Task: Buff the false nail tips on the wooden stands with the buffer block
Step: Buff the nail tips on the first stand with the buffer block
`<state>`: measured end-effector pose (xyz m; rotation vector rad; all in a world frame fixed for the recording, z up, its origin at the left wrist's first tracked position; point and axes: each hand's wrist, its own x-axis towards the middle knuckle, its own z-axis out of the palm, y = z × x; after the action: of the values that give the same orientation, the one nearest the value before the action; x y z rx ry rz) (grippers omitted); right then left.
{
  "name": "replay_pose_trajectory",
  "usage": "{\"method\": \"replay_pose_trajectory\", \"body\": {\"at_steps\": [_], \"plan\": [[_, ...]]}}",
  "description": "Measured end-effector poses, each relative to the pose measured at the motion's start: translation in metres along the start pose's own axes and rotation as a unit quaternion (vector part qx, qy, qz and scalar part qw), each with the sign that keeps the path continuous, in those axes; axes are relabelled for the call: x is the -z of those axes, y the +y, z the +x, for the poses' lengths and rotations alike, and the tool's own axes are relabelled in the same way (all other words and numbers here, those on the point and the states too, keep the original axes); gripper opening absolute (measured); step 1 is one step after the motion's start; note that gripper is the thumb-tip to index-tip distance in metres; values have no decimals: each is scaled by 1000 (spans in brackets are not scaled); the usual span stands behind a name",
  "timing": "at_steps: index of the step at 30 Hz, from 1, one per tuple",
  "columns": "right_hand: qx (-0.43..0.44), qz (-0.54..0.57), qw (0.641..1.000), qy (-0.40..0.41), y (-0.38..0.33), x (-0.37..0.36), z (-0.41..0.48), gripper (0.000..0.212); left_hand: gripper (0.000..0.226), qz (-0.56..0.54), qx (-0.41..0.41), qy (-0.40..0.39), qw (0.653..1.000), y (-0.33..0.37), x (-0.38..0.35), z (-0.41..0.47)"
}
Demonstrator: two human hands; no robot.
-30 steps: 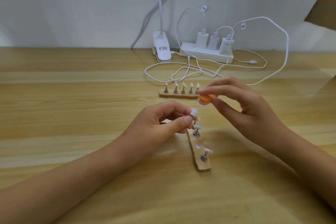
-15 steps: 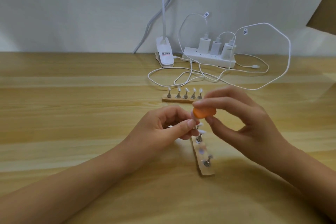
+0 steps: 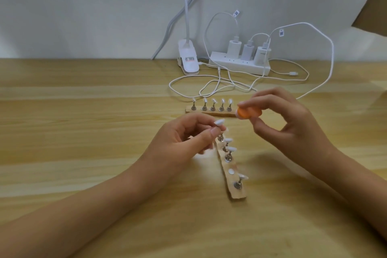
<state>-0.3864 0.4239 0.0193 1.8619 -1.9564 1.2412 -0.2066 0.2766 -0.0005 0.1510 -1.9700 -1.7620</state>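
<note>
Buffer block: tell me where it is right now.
In the head view, the buffer block is pinched in the right hand, beside the right end of the far wooden stand, up and right of the nail tip the left hand holds.

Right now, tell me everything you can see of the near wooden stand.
The near stand is a thin, pale wooden strip lying flat on the table, running diagonally from under the left hand toward the camera. At least three short metal pegs stand on it, each topped with a white nail tip. One round disc sits bare. The left hand pinches another tipped peg above the far end, which its fingers hide.
</note>
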Motion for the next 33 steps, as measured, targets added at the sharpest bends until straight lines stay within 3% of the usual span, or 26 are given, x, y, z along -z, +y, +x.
{"method": "replay_pose_trajectory", "body": {"at_steps": [3, 8, 16, 28, 30, 33], "plan": [[-16, 35, 999, 11, 4, 0, 0, 30, 17, 50, 3, -8, 999, -2, 1, -1], [-22, 63, 998, -2, 6, -5, -2, 30, 11, 116, 3, -68, 991, -3, -4, -3], [-28, 100, 994, -21, 7, -11, -2, 33, 7, 227, -36, -99, 968, -9, -11, -3], [-38, 115, 992, -35, 9, -7, -3, 33, 6, 269, -47, -64, 960, -6, -5, -8], [-34, 103, 994, -28, 11, -6, -2, 34, 17, 303, -73, -65, 948, -5, -3, -11], [-31, 89, 995, -17, 13, -5, -2, 34, 18, 398, -152, -90, 900, -1, -5, -14]]}}
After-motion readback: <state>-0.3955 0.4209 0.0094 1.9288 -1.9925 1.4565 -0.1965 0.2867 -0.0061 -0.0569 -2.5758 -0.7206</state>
